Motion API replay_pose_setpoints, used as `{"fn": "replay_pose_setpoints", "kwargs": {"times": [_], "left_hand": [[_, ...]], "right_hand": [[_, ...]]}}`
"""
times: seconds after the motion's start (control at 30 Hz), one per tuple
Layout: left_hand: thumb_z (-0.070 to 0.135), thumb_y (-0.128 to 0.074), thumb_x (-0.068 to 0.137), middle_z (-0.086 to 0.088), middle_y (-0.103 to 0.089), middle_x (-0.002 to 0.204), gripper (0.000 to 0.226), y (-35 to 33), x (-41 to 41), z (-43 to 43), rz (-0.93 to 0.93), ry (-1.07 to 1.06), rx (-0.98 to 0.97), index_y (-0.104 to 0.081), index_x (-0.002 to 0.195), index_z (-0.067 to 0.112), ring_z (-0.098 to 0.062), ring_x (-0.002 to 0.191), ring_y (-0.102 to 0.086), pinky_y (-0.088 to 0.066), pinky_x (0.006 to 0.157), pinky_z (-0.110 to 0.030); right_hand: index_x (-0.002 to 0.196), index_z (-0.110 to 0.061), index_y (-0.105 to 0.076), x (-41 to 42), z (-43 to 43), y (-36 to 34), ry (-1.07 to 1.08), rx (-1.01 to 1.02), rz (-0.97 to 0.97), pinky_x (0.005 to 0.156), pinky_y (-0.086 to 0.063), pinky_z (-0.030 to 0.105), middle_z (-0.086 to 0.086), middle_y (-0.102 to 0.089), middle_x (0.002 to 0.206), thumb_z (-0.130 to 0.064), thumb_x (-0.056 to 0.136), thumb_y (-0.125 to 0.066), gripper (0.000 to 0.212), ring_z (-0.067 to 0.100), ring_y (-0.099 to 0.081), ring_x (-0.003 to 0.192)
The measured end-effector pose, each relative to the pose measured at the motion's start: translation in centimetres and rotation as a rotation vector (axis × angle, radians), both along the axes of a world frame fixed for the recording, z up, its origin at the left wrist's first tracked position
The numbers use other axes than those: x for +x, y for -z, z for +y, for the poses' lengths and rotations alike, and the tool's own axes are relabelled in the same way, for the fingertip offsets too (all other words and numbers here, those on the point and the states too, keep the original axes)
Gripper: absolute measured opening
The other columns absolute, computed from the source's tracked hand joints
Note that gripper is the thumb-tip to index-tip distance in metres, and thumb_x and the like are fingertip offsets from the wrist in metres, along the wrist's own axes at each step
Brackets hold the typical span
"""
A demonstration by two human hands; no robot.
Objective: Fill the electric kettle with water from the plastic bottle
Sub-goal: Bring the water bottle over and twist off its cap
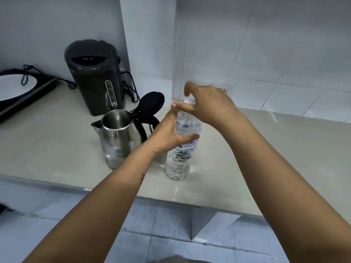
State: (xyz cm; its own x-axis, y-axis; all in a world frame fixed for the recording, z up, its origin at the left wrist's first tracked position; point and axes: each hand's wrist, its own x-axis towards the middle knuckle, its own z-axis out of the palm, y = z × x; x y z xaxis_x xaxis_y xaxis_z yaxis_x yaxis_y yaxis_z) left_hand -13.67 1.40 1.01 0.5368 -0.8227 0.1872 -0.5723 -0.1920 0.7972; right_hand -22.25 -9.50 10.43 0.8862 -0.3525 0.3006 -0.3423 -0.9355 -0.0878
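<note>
A steel electric kettle (pixel 118 137) stands on the counter with its black lid (pixel 152 102) flipped up and open. Just right of it a clear plastic water bottle (pixel 180 160) stands upright, with water inside and a white cap (pixel 189 100). My left hand (pixel 169 135) wraps the bottle's upper body, thumb across the label. My right hand (pixel 205 102) hovers over the top with fingers spread around the cap; whether they grip the cap is unclear.
A dark hot-water dispenser (pixel 93 76) with cords stands behind the kettle against the wall. A black cooktop with a white plate (pixel 13 90) is at far left. A wall socket (pixel 226 90) sits behind my right hand. The counter edge (pixel 171 196) runs in front.
</note>
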Motion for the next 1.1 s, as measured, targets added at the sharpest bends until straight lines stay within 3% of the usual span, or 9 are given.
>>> {"fn": "replay_pose_setpoints", "kwargs": {"times": [0.13,0.37,0.47,0.63,0.77,0.87,0.97,1.1], "left_hand": [[0.055,-0.079,0.068,0.003,-0.043,0.143,0.099,0.1,0.2,0.1,0.004,0.004,-0.024,-0.027,0.145,0.023,-0.013,0.132,-0.043,-0.04,0.109,-0.038],[0.039,-0.083,0.071,-0.002,-0.046,0.138,0.088,0.4,-0.4,-0.1,0.024,-0.054,-0.067,-0.032,0.14,0.019,-0.016,0.124,-0.049,-0.041,0.106,-0.036],[0.039,-0.083,0.072,-0.002,-0.044,0.14,0.09,0.2,-0.6,-0.1,0.007,-0.064,-0.056,-0.031,0.141,0.018,-0.015,0.125,-0.047,-0.04,0.106,-0.033],[0.048,-0.08,0.072,0.0,-0.038,0.147,0.098,0.2,-0.6,-0.3,0.002,-0.05,-0.03,-0.025,0.147,0.018,-0.014,0.135,-0.038,-0.036,0.112,-0.036],[0.042,-0.082,0.072,-0.003,-0.041,0.144,0.095,0.2,-0.8,-0.2,0.019,-0.08,-0.036,-0.028,0.145,0.015,-0.016,0.133,-0.041,-0.037,0.11,-0.034],[0.037,-0.084,0.071,-0.004,-0.044,0.14,0.09,0.2,-0.9,-0.1,0.019,-0.094,-0.065,-0.032,0.142,0.017,-0.016,0.128,-0.045,-0.039,0.108,-0.036],[0.037,-0.084,0.072,-0.002,-0.043,0.141,0.09,0.2,-1.0,0.1,0.03,-0.084,-0.064,-0.031,0.142,0.02,-0.015,0.126,-0.046,-0.039,0.109,-0.035],[0.039,-0.083,0.071,-0.002,-0.04,0.143,0.092,0.5,-1.0,0.1,0.029,-0.092,-0.069,-0.029,0.144,0.022,-0.016,0.129,-0.044,-0.037,0.111,-0.039]], "right_hand": [[0.087,-0.02,-0.039,0.2,0.2,0.0,0.008,-0.075,-0.001,0.062,-0.037,0.034,0.006,-0.058,0.079,-0.066,0.087,-0.045,0.047,0.031,-0.053,0.077],[0.09,-0.021,-0.052,-1.1,-0.8,1.2,0.005,0.114,-0.206,0.062,-0.039,0.034,0.002,-0.065,0.085,-0.05,0.096,-0.039,0.032,0.033,-0.059,0.083],[0.093,-0.024,-0.053,-1.3,-0.7,1.3,-0.039,0.033,-0.158,0.062,-0.038,0.034,0.0,-0.066,0.091,-0.06,0.095,-0.032,0.042,0.031,-0.06,0.085],[0.094,-0.024,-0.052,-0.9,-0.7,0.8,-0.041,-0.062,-0.112,0.065,-0.045,0.035,-0.001,-0.064,0.087,-0.073,0.084,-0.04,0.052,0.029,-0.061,0.081],[0.103,-0.02,-0.058,-1.0,-0.7,0.6,-0.129,-0.047,-0.13,0.067,-0.041,0.033,0.001,-0.059,0.095,-0.055,0.09,-0.05,0.038,0.026,-0.058,0.092],[0.109,-0.02,-0.061,-1.5,-1.2,0.3,-0.152,0.027,-0.25,0.07,-0.038,0.03,0.001,-0.059,0.1,-0.042,0.094,-0.05,0.029,0.023,-0.056,0.096],[0.116,-0.022,-0.061,-2.2,-2.9,1.1,-0.081,0.104,-0.367,0.071,-0.036,0.027,0.002,-0.06,0.105,-0.035,0.094,-0.052,0.026,0.022,-0.059,0.091],[0.121,-0.02,-0.056,-3.2,-5.2,5.7,0.082,0.214,-0.322,0.077,-0.043,0.033,0.006,-0.061,0.115,-0.027,0.092,-0.054,0.029,0.029,-0.061,0.096]]}}
